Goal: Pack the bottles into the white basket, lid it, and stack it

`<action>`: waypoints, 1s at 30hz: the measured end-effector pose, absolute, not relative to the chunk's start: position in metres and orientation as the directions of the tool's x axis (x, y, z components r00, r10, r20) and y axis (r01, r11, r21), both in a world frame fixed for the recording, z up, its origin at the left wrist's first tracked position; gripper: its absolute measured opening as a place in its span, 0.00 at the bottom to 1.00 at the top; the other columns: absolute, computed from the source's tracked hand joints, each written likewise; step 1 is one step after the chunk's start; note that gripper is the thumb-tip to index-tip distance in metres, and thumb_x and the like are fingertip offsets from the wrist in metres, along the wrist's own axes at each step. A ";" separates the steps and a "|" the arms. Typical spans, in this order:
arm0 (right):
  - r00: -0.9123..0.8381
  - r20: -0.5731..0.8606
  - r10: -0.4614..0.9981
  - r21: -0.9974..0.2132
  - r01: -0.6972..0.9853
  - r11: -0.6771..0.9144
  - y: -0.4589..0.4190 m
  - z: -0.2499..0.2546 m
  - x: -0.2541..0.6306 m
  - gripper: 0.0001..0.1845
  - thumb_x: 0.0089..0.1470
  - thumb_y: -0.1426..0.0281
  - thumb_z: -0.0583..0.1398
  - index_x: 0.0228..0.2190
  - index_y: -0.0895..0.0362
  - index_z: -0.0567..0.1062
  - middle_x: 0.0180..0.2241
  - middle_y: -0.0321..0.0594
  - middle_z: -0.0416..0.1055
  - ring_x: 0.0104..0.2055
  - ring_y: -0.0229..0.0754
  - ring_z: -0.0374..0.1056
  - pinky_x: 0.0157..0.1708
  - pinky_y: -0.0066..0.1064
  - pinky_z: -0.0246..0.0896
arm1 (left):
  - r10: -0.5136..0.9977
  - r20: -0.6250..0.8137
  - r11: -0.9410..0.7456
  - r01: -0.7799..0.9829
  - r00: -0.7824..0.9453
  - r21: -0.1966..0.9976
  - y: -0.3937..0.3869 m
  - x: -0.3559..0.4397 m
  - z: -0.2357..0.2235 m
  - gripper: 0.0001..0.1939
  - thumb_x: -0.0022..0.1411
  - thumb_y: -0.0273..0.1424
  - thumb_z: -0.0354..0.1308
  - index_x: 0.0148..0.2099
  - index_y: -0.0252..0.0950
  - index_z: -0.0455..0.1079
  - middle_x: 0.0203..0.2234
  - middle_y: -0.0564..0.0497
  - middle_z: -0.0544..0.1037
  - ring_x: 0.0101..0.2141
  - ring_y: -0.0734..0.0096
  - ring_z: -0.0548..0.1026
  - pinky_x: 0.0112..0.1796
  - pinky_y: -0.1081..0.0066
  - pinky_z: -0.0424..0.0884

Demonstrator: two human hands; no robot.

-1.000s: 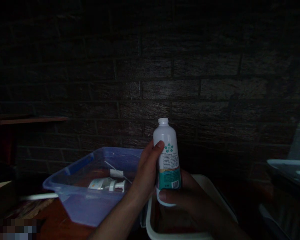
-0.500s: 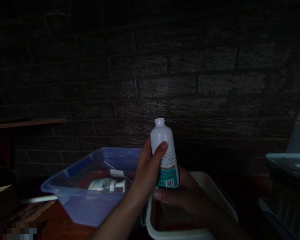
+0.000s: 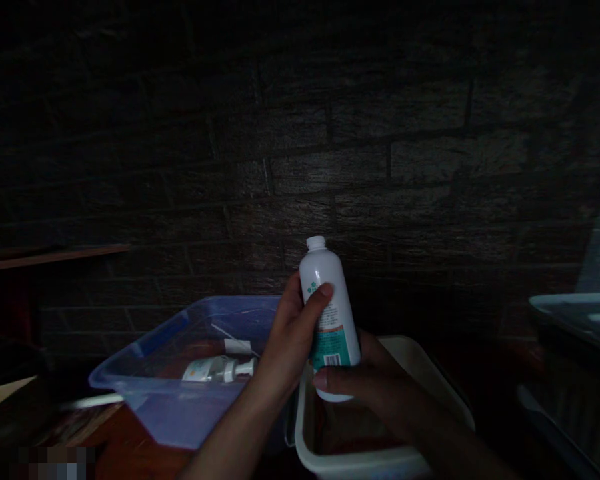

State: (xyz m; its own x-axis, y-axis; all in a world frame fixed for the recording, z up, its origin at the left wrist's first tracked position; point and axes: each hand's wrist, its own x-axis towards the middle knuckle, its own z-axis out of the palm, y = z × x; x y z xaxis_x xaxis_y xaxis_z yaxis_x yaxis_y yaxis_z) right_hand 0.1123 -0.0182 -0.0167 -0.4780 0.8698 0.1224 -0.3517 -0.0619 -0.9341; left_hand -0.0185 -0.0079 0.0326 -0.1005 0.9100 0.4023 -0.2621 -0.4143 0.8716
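Bottle [image 3: 329,313] above tub [image 3: 380,460], bin [image 3: 155,393] left (pump bottle [image 3: 215,369] inside).

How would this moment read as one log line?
left hand: grips white bottle | right hand: supports bottle base | below: white bin | left: blue tub

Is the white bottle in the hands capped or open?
Capped: a white screw cap sits on the neck of the white bottle, held nearly upright by the left hand and right hand.

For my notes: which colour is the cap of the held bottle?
White, like the bottle body; the cap shows in the head view.
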 end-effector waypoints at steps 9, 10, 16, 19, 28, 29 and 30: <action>-0.515 0.117 0.849 -0.930 -0.357 -0.089 -0.016 -0.026 0.120 0.39 0.43 0.69 0.75 0.58 0.52 0.75 0.52 0.42 0.81 0.58 0.56 0.74 0.60 0.49 0.65 | 0.916 0.359 -0.401 -0.356 -0.180 0.844 -0.017 -0.016 0.041 0.22 0.58 0.42 0.69 0.52 0.39 0.73 0.26 0.56 0.73 0.24 0.72 0.70 0.27 0.74 0.67; -0.515 0.106 0.851 -0.934 -0.346 -0.093 -0.017 -0.025 0.120 0.38 0.41 0.69 0.76 0.56 0.52 0.76 0.51 0.43 0.81 0.57 0.57 0.74 0.59 0.49 0.65 | 0.914 0.360 -0.404 -0.357 -0.187 0.842 -0.018 -0.015 0.041 0.23 0.58 0.42 0.68 0.51 0.38 0.72 0.25 0.56 0.73 0.24 0.72 0.70 0.26 0.73 0.67; -0.437 0.125 0.891 -0.940 -0.340 -0.035 -0.018 -0.025 0.114 0.33 0.41 0.68 0.75 0.51 0.51 0.79 0.47 0.39 0.82 0.53 0.54 0.75 0.54 0.44 0.68 | 0.907 0.378 -0.420 -0.306 -0.188 0.855 -0.010 -0.021 0.034 0.28 0.60 0.41 0.66 0.61 0.42 0.70 0.35 0.53 0.78 0.31 0.68 0.74 0.31 0.72 0.70; -0.412 0.226 0.883 -0.932 -0.354 0.074 -0.016 -0.027 0.110 0.30 0.44 0.68 0.74 0.51 0.51 0.79 0.47 0.38 0.81 0.52 0.51 0.75 0.51 0.41 0.69 | 0.893 0.404 -0.442 -0.226 -0.197 0.868 -0.007 -0.022 0.032 0.27 0.60 0.40 0.67 0.61 0.43 0.71 0.42 0.52 0.80 0.38 0.67 0.75 0.36 0.72 0.71; -0.457 0.243 0.855 -0.922 -0.384 0.057 -0.024 -0.016 0.108 0.38 0.41 0.66 0.78 0.54 0.51 0.75 0.44 0.38 0.81 0.51 0.52 0.77 0.52 0.44 0.72 | 0.908 0.396 -0.417 -0.214 -0.137 0.883 -0.009 -0.018 0.032 0.30 0.59 0.44 0.70 0.61 0.43 0.71 0.38 0.52 0.80 0.33 0.70 0.75 0.35 0.72 0.71; -0.466 0.238 0.852 -0.924 -0.378 0.052 -0.023 -0.015 0.110 0.39 0.40 0.66 0.78 0.54 0.51 0.75 0.45 0.38 0.81 0.51 0.53 0.77 0.53 0.46 0.71 | 0.908 0.392 -0.417 -0.225 -0.149 0.880 -0.009 -0.019 0.031 0.29 0.59 0.44 0.70 0.60 0.43 0.72 0.36 0.53 0.80 0.32 0.70 0.75 0.34 0.72 0.71; -0.473 0.233 0.850 -0.929 -0.367 0.051 -0.022 -0.015 0.111 0.41 0.39 0.66 0.78 0.55 0.51 0.74 0.46 0.39 0.81 0.52 0.54 0.76 0.53 0.47 0.71 | 0.909 0.387 -0.415 -0.238 -0.155 0.878 -0.010 -0.019 0.031 0.29 0.59 0.44 0.70 0.60 0.43 0.72 0.35 0.53 0.79 0.31 0.70 0.74 0.33 0.73 0.71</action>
